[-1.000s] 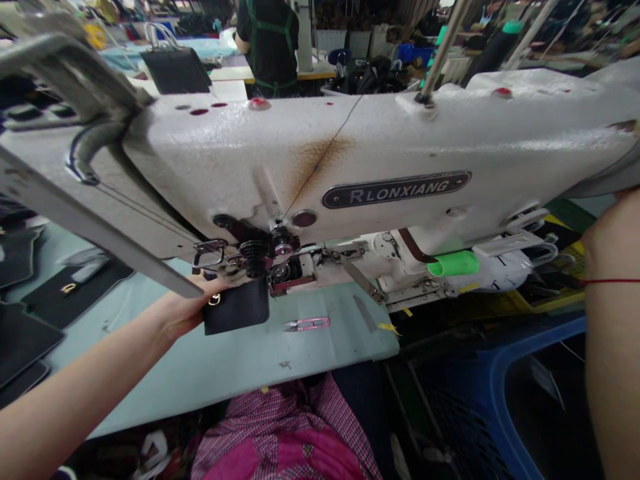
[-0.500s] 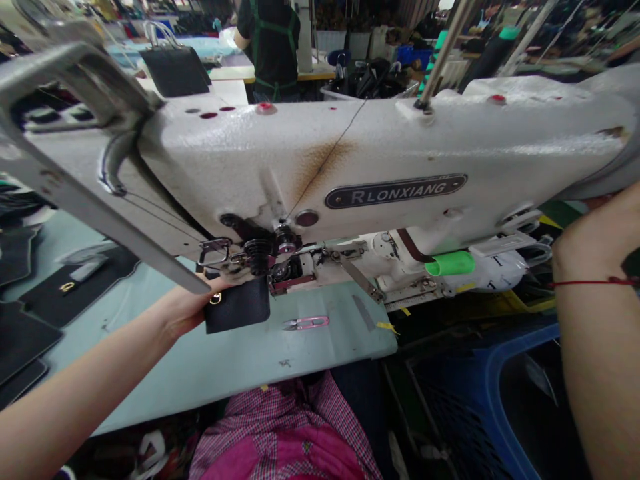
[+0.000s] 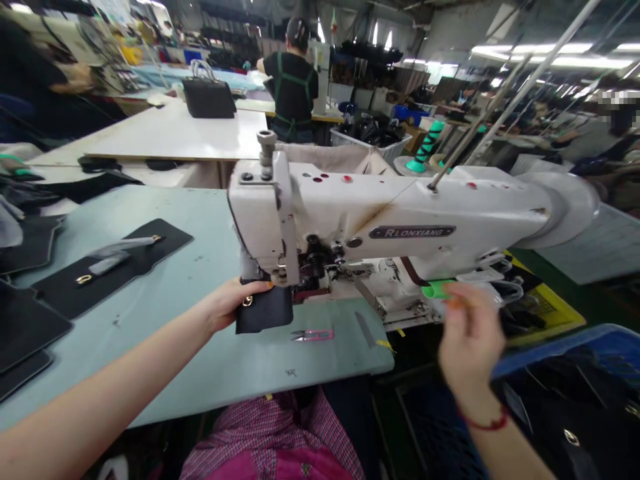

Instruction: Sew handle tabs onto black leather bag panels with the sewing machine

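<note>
A white sewing machine (image 3: 330, 213) stands across the middle. Under its needle end, my left hand (image 3: 230, 303) is closed on a black leather piece (image 3: 267, 312) with a gold fitting, thumb on top. Just right of the machine's base, my right hand (image 3: 470, 327) is raised with bent fingers, near a green tube (image 3: 436, 289); motion blur hides what its fingers hold, if anything. Pink-handled thread snips (image 3: 313, 335) lie on the pale green table (image 3: 210, 353) in front of the machine.
More black leather pieces (image 3: 125, 263) lie on the table at left. Blue crate (image 3: 607, 340) and yellow crate (image 3: 560, 307) stand low at right. Behind are a black handbag (image 3: 209, 99) on a white table (image 3: 165, 137) and a person in an apron (image 3: 293, 83).
The view has pulled back and tilted up, showing more of the room. My right hand has come into view, moving left to beside the green tube. My left hand still holds the leather piece.
</note>
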